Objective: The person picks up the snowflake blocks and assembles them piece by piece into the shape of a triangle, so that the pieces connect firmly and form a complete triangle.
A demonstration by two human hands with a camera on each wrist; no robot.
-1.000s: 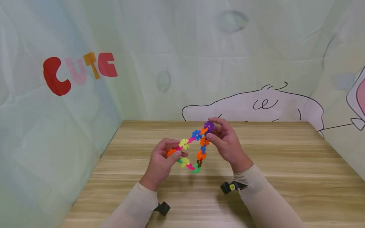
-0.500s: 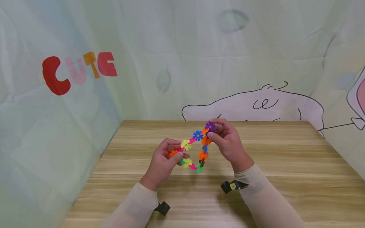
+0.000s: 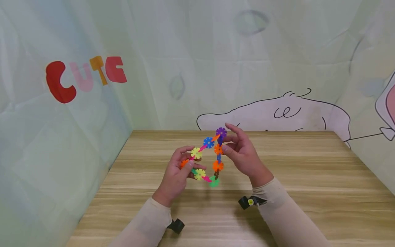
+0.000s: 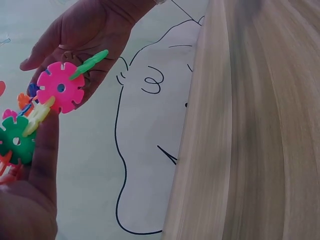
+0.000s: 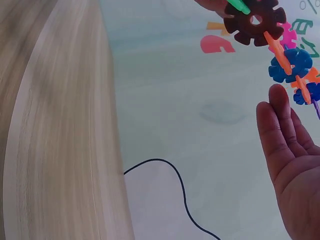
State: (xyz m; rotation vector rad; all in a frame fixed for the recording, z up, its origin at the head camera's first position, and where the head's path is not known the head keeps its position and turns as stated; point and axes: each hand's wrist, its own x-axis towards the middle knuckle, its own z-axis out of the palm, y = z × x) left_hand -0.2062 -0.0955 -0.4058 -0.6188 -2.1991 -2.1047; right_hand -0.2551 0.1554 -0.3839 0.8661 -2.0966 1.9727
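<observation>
A closed loop of interlocking notched plastic discs, in several colours, is held above the table. At its left corner my left hand pinches an orange disc between thumb and fingers. My right hand is beside the loop's right side, index finger raised off the purple disc and thumb close to an orange disc; whether the thumb touches is unclear. The left wrist view shows a pink disc in front of the right palm. Straight right fingers stand below a brown disc in the right wrist view.
Under both hands lies a wood-grain table. Printed cloth walls rise behind it and at the sides, with "CUTE" lettering on the left. Each sleeve carries a black wrist camera.
My right hand has loosened from the loop's purple corner, its index finger lifting away. The loop has shifted slightly left and turned a little, while my left hand keeps its pinch.
</observation>
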